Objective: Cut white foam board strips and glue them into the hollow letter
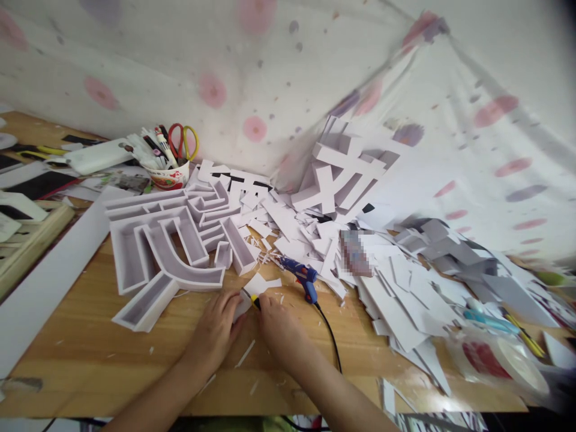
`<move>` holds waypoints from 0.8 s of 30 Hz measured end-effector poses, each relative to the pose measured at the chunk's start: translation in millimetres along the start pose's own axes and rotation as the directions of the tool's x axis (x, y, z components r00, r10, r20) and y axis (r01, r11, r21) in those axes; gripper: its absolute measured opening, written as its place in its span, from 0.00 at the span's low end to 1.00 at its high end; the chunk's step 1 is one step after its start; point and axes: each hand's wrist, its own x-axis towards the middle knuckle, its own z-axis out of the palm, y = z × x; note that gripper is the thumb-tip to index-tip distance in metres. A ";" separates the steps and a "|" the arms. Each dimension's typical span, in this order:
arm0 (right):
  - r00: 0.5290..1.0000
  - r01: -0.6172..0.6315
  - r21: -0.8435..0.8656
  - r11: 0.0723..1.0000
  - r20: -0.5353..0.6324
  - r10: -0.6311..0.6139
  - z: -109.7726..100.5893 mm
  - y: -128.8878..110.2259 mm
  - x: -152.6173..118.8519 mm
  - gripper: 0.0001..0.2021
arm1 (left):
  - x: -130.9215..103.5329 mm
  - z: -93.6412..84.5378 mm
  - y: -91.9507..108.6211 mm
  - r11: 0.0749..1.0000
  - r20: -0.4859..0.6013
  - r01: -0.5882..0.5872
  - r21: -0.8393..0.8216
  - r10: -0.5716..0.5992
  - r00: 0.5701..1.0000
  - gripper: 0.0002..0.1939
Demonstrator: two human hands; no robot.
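Near the front middle of the table, my left hand (pixel 219 323) pinches a small white board piece (pixel 242 306). My right hand (pixel 279 327) grips a yellow-and-black craft knife (pixel 255 300), its blade end pointing at that piece. Whether the blade touches it is too small to tell. Just beyond both hands lies a loose white offcut (pixel 261 282). To the right rests a blue glue gun (pixel 300 275), its black cord running toward the front edge. A large hollow white character shape (pixel 175 264), with upright walls, lies left of my hands.
White scraps (pixel 292 222) are heaped behind the glue gun. Another built character (pixel 344 168) leans against the patterned curtain. Board sheets (pixel 405 300) pile up at right, near a tape roll (pixel 499 360). A paper cup (pixel 168 177) with pens and scissors stands back left.
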 end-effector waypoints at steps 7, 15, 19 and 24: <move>0.999 -0.001 0.001 1.000 -0.038 0.001 -16.8 11.1 5.1 0.15 | -0.5 -3.1 1.4 0.998 -0.014 0.047 0.044 -0.047 0.999 0.07; 0.999 -0.032 0.100 0.994 -0.007 0.033 -5.9 8.0 4.1 0.17 | -9.1 -9.1 -2.5 0.996 -0.024 0.045 0.072 -0.043 0.999 0.05; 0.999 -0.049 0.133 0.990 -0.007 0.050 -4.4 8.1 4.3 0.19 | -6.2 -9.9 -2.2 0.998 -0.013 0.029 0.059 -0.028 1.000 0.08; 0.999 -0.042 0.125 0.991 0.013 0.041 -4.2 13.7 5.3 0.21 | 6.9 -3.0 -1.2 0.999 0.009 0.005 0.040 -0.006 1.000 0.06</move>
